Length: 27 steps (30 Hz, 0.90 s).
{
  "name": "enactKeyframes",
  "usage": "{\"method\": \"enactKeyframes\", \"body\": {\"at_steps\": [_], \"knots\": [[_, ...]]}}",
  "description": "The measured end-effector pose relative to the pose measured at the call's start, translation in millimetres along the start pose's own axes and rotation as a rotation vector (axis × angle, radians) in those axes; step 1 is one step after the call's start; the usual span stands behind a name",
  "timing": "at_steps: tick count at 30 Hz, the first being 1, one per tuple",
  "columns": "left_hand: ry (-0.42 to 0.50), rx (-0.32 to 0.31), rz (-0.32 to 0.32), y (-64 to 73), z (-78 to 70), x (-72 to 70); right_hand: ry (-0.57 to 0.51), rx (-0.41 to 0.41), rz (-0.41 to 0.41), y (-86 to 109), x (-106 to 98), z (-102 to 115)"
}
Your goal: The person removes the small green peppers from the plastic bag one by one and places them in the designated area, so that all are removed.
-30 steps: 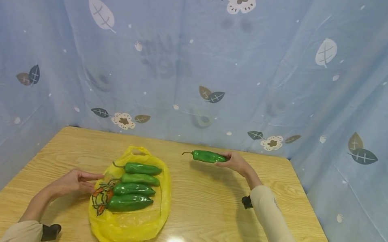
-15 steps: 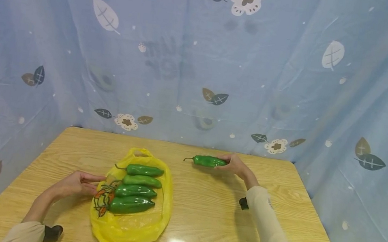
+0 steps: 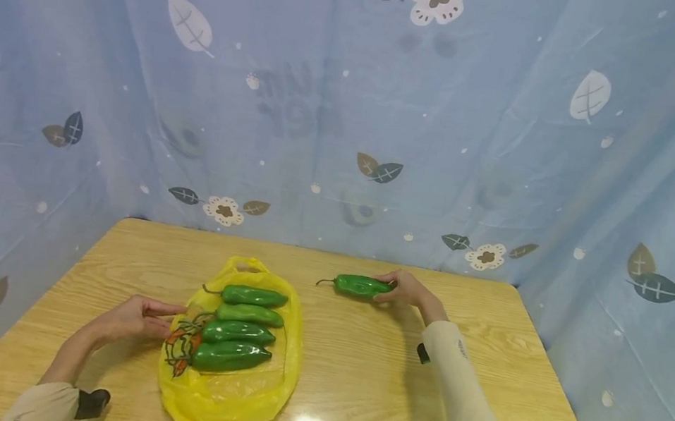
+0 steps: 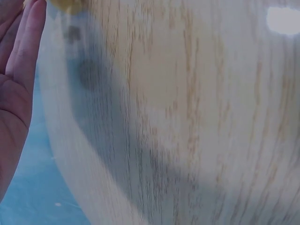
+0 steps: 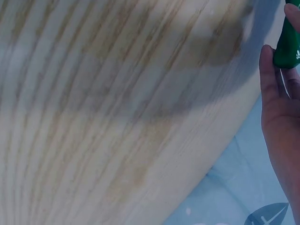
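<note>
My right hand pinches the blunt end of a long green pepper, low over the table toward its back edge. The pepper's thin stem points left; in the right wrist view only part of the pepper shows, between fingertips and thumb. Left of it, a yellow plastic bag lies spread in an oval with a raised rim, its handle loops at back and front. Several green peppers lie on it in a row, stems to the left. My left hand touches the bag's left rim with nearly straight fingers.
The wooden table has a bright light reflection near its front. A blue patterned curtain hangs around the back and both sides. An orange and green printed design shows at the bag's left part.
My right hand has lowered the pepper toward the table, and its shadow has drawn in close. My left hand stays at the bag's rim. The head view has shifted slightly.
</note>
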<state>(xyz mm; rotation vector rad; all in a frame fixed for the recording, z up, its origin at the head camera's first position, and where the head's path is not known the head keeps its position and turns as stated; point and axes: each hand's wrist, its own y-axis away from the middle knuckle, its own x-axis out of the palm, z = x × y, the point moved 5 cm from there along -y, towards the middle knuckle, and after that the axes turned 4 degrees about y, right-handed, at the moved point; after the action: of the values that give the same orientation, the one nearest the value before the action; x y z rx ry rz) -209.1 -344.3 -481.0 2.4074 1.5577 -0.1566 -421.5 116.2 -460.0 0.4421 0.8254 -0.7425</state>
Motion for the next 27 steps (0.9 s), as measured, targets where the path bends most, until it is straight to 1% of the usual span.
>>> {"method": "enactKeyframes", "body": {"at_steps": [8,13,16,20,23,25,27], "knots": [[0.002,0.04,0.019,0.5,-1.4,0.0,-0.008,-0.018,0.036,-0.5,3,-1],[-0.013,0.033,0.006,2.6,-0.2,-0.8,0.03,-0.015,0.059,-2.7,8,0],[-0.019,0.026,-0.003,3.8,0.5,-1.4,0.046,-0.003,0.057,-3.7,10,2],[-0.023,0.019,-0.013,3.7,-0.1,-1.6,0.066,0.044,0.077,-0.9,8,5],[-0.037,0.015,-0.025,1.8,-1.1,-1.4,0.026,0.1,0.101,4.1,2,3],[-0.042,0.017,-0.027,1.0,-2.0,-1.4,-0.016,0.117,0.096,8.2,-4,-1],[-0.055,0.016,-0.031,0.7,-1.5,-2.4,-0.074,0.121,0.068,11.8,-11,-6]]}}
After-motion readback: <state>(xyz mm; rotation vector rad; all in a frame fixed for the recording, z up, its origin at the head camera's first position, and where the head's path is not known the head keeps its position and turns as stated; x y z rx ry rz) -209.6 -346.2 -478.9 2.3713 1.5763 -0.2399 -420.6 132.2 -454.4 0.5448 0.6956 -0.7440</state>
